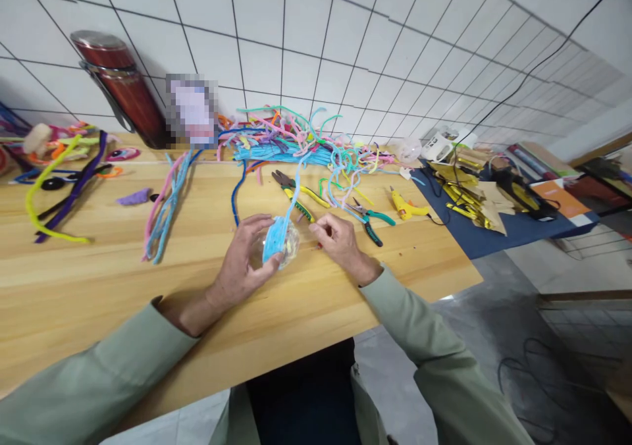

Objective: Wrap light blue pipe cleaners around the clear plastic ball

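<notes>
My left hand (245, 254) is closed round a clear, rounded plastic piece (292, 246) whose left part is covered by rows of light blue pipe cleaner (275, 237). One pale blue length rises from it toward the back of the table. Just to the right, my right hand (338, 239) has its thumb and forefinger pinched together; what lies between them, if anything, is too small to make out. Beyond the hands lie yellow-and-black pliers (299, 198). Green-handled pliers (372, 221) rest further right, beside a yellow glue gun (407, 205).
A heap of coloured pipe cleaners (291, 149) runs along the tiled wall. To the left stand a red thermos (121, 89) and a blurred-out upright object (192, 112). Pink and blue pipe cleaners (168, 211) lie nearby. Gold wrappers (464, 195) cover part of a blue surface at right.
</notes>
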